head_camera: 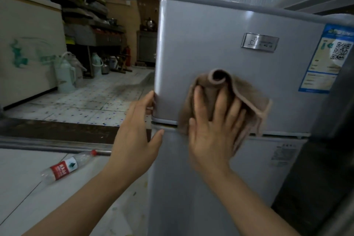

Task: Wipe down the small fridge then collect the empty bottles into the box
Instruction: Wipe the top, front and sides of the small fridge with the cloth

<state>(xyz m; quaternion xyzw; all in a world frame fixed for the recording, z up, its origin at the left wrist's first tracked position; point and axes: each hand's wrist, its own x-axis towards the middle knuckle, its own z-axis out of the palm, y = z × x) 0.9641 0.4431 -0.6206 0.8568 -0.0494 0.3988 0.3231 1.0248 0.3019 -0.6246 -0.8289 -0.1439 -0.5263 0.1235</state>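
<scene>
The small grey fridge [220, 47] stands right in front of me, with an upper and a lower door. My right hand [212, 126] lies flat with spread fingers on a brown cloth [247, 93], pressing it against the lower part of the upper door. My left hand [139, 126] rests on the fridge's left edge at the seam between the doors, fingers at the upper door's corner and thumb on the lower door. An empty clear bottle [67, 166] with a red label and red cap lies on its side on the floor to the left.
A white chest freezer [28, 44] stands at the far left, with pale jugs [65, 74] on the tiled floor beside it. Dark shelves [90, 11] with kitchenware fill the back. A dark cabinet [329, 140] adjoins the fridge on the right. No box is in view.
</scene>
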